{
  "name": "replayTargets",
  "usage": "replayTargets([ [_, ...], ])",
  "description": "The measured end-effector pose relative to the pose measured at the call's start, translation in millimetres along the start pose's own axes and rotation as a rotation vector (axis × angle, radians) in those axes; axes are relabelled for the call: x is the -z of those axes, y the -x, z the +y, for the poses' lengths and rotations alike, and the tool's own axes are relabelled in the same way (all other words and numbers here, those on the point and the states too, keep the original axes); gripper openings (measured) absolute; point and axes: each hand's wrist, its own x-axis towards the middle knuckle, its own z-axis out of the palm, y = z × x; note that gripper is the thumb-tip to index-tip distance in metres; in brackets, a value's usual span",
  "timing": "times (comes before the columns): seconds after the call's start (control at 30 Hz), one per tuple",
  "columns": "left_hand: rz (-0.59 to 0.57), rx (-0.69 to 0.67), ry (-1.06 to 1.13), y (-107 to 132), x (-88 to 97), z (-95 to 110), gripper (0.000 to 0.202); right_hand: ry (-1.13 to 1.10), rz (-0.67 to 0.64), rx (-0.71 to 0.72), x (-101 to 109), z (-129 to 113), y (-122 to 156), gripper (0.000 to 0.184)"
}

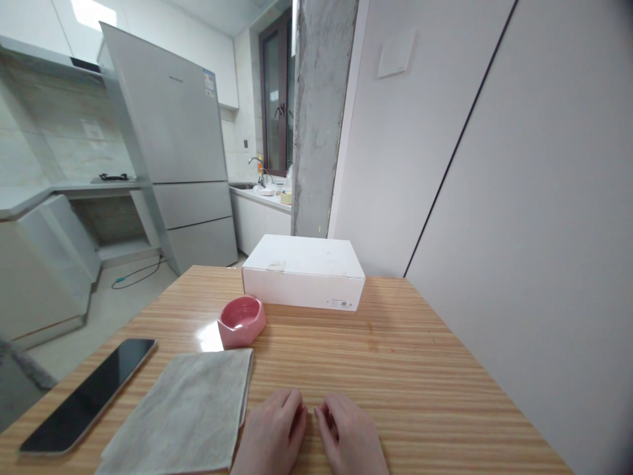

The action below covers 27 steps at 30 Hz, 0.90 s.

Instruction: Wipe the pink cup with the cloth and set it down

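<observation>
Both hands rest on the wooden table at the bottom centre, side by side with a narrow gap between them. My left hand [275, 429] has its fingers curled in and holds nothing; it lies close by the right edge of a folded grey cloth [185, 409]. Curled the same way, my right hand [350, 432] sits on bare wood with nothing in it. Beyond the cloth stands a pink bowl [242, 323] with an angular rim. A black phone [89, 399] lies screen up to the left of the cloth.
A closed white box [304, 270] stands at the far side of the table [395, 382], just behind the bowl. A white wall [534, 231] runs along the right edge. Past the table are a grey fridge [173, 132] and a sink counter with a faucet [257, 168].
</observation>
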Motion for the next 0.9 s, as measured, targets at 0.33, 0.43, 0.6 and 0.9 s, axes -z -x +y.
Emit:
replayTargets([
  [0.33,0.044,-0.035,-0.006,1.1,-5.1,-4.1,0.016,0.015,0.030,0.036,-3.4,2.8,-0.5,0.034],
  [0.43,0.056,-0.032,-0.005,0.6,-5.0,-3.5,0.016,0.012,0.036,0.043,-3.7,2.8,-1.1,0.036],
  [0.6,0.083,-0.038,-0.001,0.3,-6.6,-3.4,0.016,0.016,0.055,0.045,-1.7,2.7,-2.2,0.038],
  [0.9,0.027,-0.023,-0.010,0.5,-1.4,-1.6,0.018,-0.006,0.008,-0.013,1.8,-1.7,-1.3,0.035],
])
